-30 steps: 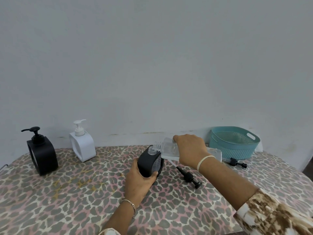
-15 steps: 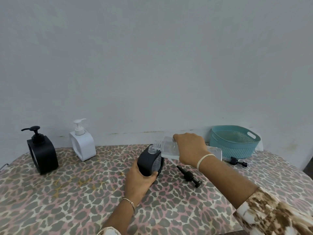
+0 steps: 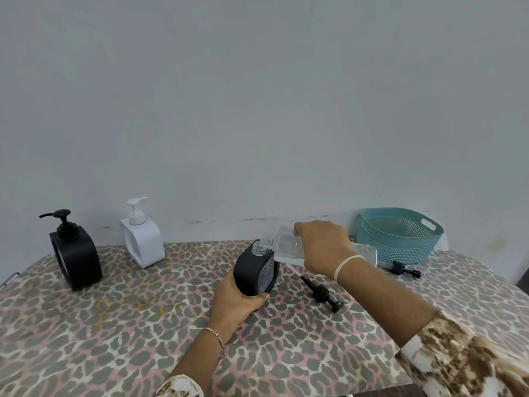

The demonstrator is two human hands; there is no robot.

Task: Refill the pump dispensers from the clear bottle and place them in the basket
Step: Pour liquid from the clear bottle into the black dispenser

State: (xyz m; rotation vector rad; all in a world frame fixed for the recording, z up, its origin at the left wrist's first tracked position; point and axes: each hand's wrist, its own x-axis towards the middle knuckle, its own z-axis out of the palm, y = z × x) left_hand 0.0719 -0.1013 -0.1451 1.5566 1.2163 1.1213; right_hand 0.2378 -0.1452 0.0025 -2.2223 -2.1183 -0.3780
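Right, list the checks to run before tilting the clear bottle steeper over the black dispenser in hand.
1. Left hand grips the black dispenser: ok.
2. Right hand holds the clear bottle tilted, mouth by the dispenser's open neck: ok.
3. Black pump is off, lying on the table: ok.
4. Liquid flowing: cannot tell.
5. Fill level inside the dispenser: cannot tell.
6. Basket stands upright on the right: ok.

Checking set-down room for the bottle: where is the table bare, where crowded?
Bare: between the white dispenser and the held black dispenser; also the near cloth left of the left hand. Crowded: from the clear bottle to the basket, where two loose pumps lie.
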